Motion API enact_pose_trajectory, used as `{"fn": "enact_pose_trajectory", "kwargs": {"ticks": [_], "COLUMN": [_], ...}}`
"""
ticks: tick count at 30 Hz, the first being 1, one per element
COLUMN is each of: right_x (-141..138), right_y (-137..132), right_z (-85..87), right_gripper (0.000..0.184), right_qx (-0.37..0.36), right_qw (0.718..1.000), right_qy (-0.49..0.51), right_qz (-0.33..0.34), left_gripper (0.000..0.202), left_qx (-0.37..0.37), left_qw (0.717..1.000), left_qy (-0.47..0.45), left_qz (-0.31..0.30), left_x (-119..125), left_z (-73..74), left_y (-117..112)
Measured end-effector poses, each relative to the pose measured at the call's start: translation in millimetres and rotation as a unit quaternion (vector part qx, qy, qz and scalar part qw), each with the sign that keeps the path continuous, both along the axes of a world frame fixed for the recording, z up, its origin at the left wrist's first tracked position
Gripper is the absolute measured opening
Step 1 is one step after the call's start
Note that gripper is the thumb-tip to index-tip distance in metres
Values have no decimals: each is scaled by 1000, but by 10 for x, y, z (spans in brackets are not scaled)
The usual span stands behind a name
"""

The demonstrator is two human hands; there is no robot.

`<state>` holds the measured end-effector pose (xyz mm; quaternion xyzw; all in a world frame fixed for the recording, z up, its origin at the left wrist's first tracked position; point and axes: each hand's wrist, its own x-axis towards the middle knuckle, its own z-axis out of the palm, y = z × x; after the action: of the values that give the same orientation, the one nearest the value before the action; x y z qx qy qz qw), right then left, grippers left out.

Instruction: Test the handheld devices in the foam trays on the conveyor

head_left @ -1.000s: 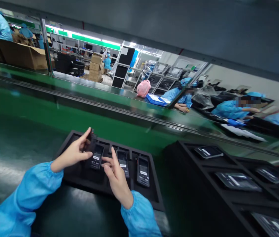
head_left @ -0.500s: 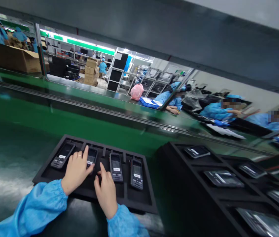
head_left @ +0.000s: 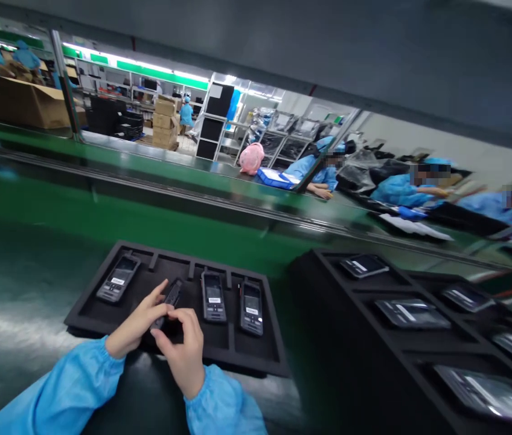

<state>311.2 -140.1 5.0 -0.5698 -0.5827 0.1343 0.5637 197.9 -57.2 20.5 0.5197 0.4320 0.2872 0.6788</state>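
Observation:
Between my two hands a black handheld phone-like device (head_left: 174,293) is tipped up on its side above a black foam tray (head_left: 262,360). My left hand (head_left: 140,317) grips it from the left, its index finger stretched along the device. On the right, my right hand (head_left: 186,341) pinches its near end with thumb and fingers. In the tray's leftmost slot lies another handheld device (head_left: 119,278) with a white label. Two more, a handheld device (head_left: 213,296) and a handheld device (head_left: 251,308), lie face up to the right of my hands.
At right rises a stack of black foam trays (head_left: 351,362), its top one holding several devices, such as a labelled device (head_left: 412,314). Behind the green bench (head_left: 102,211) runs a metal rail. Across it, people in blue work near a pink bundle (head_left: 252,158) and a cardboard box (head_left: 20,103).
The device that lay face up in the second slot is now lifted and turned on its side. My right hand has moved left onto it, and my left hand has closed on it.

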Motion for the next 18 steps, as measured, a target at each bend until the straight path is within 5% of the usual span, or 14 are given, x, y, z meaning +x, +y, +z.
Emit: {"fn": "enact_pose_trajectory", "kwargs": {"ticks": [5,9,18], "right_x": [-26,-23,78], "right_y": [-25,-14,-45], "right_z": [74,38,-21], "right_gripper": [9,23,27], "right_qx": [-32,27,51], "right_qw": [998,995,989], "right_qy": [-23,-82,-137], "right_qz": [41,39,37], "left_gripper": [73,91,78], "left_qx": [-58,-76,-11], "left_qw": [991,983,978], "left_qy": [-90,-109,-104], "left_qz": [84,125,181], "left_x": [49,57,108], "left_z": [69,29,-175], "left_y": [-79,-52,-85]}}
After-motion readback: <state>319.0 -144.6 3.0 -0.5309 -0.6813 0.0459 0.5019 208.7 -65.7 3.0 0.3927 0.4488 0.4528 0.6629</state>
